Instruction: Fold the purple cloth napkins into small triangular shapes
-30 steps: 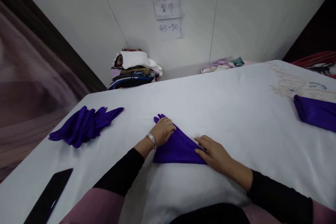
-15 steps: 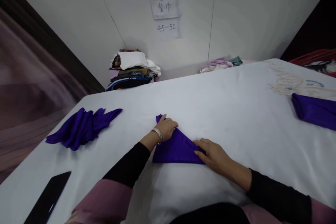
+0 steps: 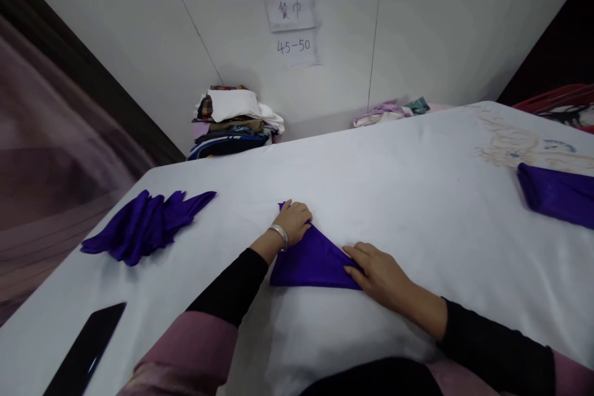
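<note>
A purple cloth napkin (image 3: 312,262), folded to a triangle, lies flat on the white-covered table (image 3: 390,198) in front of me. My left hand (image 3: 294,223), a silver bracelet at its wrist, is closed over the upper corner and hides most of it; a small tip of cloth peeks out beyond the fingers. At the right corner, my right hand (image 3: 378,272) pinches the napkin between thumb and fingers, covering that point. The long lower edge runs nearly straight between the left side and my right thumb.
A crumpled purple cloth (image 3: 143,229) lies at left, above a black flat object (image 3: 86,349). Another folded purple cloth (image 3: 557,195) rests at the right edge. Beyond the table stand a pile of folded clothes (image 3: 234,117) and a smaller cloth heap (image 3: 385,112) by the wall.
My left hand has shifted very slightly at the upper corner, and less cloth shows beyond its fingers. My right hand keeps its hold on the right corner.
</note>
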Motion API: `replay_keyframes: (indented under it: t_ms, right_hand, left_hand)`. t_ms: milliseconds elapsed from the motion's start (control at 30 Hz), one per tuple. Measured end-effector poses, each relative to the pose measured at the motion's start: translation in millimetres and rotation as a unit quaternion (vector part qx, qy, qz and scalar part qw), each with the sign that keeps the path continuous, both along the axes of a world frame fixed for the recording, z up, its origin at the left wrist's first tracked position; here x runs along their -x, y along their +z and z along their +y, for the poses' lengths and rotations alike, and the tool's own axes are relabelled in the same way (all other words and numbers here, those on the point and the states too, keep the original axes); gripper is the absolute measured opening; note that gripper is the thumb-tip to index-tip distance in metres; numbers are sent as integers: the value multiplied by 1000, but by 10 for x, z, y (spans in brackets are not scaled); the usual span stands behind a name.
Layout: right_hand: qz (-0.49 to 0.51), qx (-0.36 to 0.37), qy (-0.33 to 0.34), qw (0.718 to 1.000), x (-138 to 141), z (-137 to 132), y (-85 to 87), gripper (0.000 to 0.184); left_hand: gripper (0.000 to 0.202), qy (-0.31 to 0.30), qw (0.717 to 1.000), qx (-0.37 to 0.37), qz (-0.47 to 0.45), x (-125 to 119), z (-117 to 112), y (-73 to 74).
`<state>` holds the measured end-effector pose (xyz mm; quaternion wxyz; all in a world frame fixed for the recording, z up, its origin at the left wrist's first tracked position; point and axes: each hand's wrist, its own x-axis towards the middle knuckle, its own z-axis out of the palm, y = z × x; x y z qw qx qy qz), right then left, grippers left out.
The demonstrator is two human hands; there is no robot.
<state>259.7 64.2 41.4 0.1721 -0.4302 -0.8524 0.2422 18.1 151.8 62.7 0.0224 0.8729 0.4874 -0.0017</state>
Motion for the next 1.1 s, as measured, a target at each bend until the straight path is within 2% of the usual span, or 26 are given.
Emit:
replay_keyframes:
  t_ms: [67,167,233,333,433,633,767,867,967,1100]
  right_hand:
    - [22,-51,15,998,-1,-13,15,35]
    - [54,-121,84,988,2,-55,38,38]
    - [50,-125,137,981,9,-91,41,41]
    - [6,-83,179,980,17,-131,13,48]
    - [-30,-58,176,982,12,-150,-39,52]
    - [-45,-58,178,981,-118,-280,-83,53]
    - [-61,-50,185,980,-370,-429,-116,56]
    - [-65,-49,179,980,-632,-514,-178,58]
    - [-64,-57,146,986,-885,-574,-205,57]
    - [-65,-59,57,995,-1074,-636,-115,56]
  left_hand:
    - [12,6,1000,-11,-3,-5,-10,6]
    - [9,16,1000,-20,-4,-36,-49,-27]
    - [10,25,1000,-19,-5,-68,-92,-74]
    - [17,54,998,-26,-12,-118,-175,-134]
    - [17,83,995,-38,-30,-160,-276,-143]
    - [47,118,991,-39,-55,-277,-535,-166]
    - [68,145,988,-23,-48,-349,-679,-280]
    - [73,163,986,-9,-44,-367,-727,-360]
    - [74,169,984,-14,-48,-362,-739,-413]
    - [73,169,984,-31,-50,-359,-740,-441]
